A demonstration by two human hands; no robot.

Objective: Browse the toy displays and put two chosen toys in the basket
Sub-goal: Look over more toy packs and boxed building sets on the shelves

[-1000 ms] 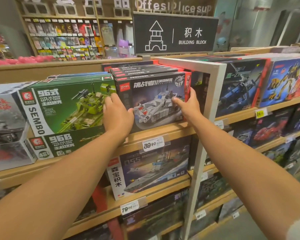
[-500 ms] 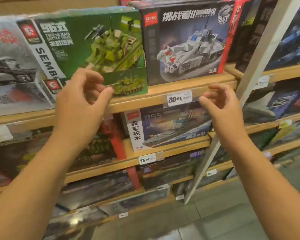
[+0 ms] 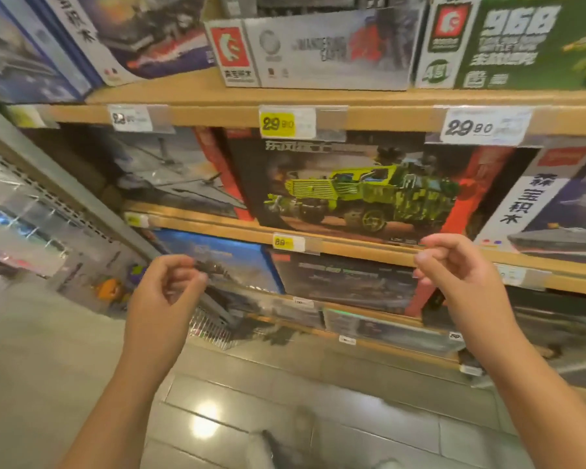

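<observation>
Evidently browsing: left hand [image 3: 164, 292] and right hand [image 3: 454, 269] hover loosely curled, empty, below the truck box [image 3: 352, 187] at centre frame; next, choose and grasp one.

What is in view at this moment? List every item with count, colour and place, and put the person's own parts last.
Truck box: one, dark with a lime-green truck picture, middle shelf, centre.
Grey box: one, grey with a red logo, top shelf, centre.
Green tank box: one, green, top shelf, right of the grey box.
Ship box: one, white and dark, middle shelf, right.
Blue box: one, blue, lower shelf, behind the left hand.
Yellow price tag: one, on the top shelf edge, reads 29.80.
White price tag: one, same edge, right.
Floor: grey tiles, below.
Basket: none visible.
Left hand: empty, fingers loosely curled.
Right hand: empty, fingers loosely curled.
</observation>
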